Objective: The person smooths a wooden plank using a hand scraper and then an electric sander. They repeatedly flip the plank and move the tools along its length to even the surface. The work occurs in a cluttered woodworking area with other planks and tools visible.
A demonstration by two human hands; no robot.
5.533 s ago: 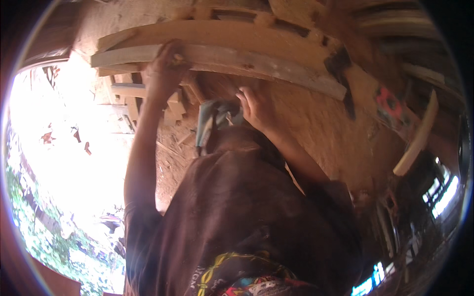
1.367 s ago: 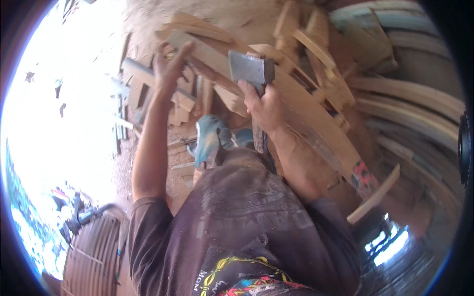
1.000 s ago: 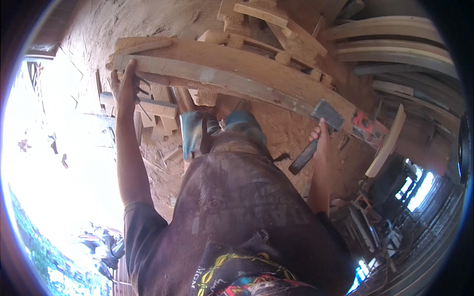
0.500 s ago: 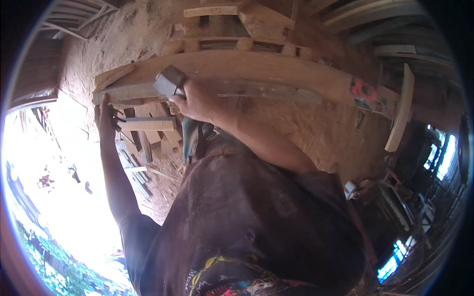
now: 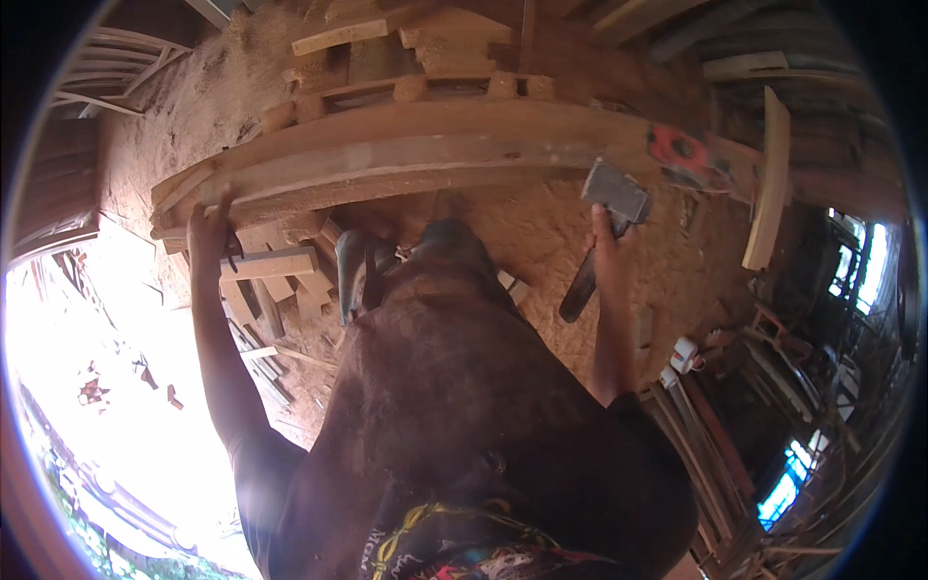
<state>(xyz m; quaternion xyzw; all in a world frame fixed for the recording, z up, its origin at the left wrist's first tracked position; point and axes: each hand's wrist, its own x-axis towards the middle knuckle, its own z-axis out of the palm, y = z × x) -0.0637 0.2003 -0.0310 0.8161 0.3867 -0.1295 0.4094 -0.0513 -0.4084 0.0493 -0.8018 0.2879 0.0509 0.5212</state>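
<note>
Hammer [image 5: 616, 188] swinging out to the right, left hand [image 5: 205, 232] staying at the plank's far end

Since half a second ago, the right hand [image 5: 609, 237] has been carrying the hammer from over the plank's left part, close by the left hand, across to its right end. The plank [image 5: 387, 164] is now showing its upper side unhidden along most of its length. It is lying crosswise in front of the body, along the near side of a long beam [image 5: 435, 124]. For the work in hand, this seems to be shifting attention from one end to the other.

The right fingers are closing around the handle just beneath the blocky head, with the rest of the handle slanting down and left. The left hand is resting at the left end, one digit reaching up against the plank; the others are sinking into shadow, so I cannot tell whether they are pinching anything. Whether the hammer head is touching the plank, I cannot tell either.

On the right, a red and black tool [image 5: 680, 150] and a pale board [image 5: 769, 184] are limiting the room. Wood offcuts [image 5: 269, 263] are crowding below the left hand. Sandy ground [image 5: 546, 227] is lying open between torso and plank, left of the hammer.
</note>
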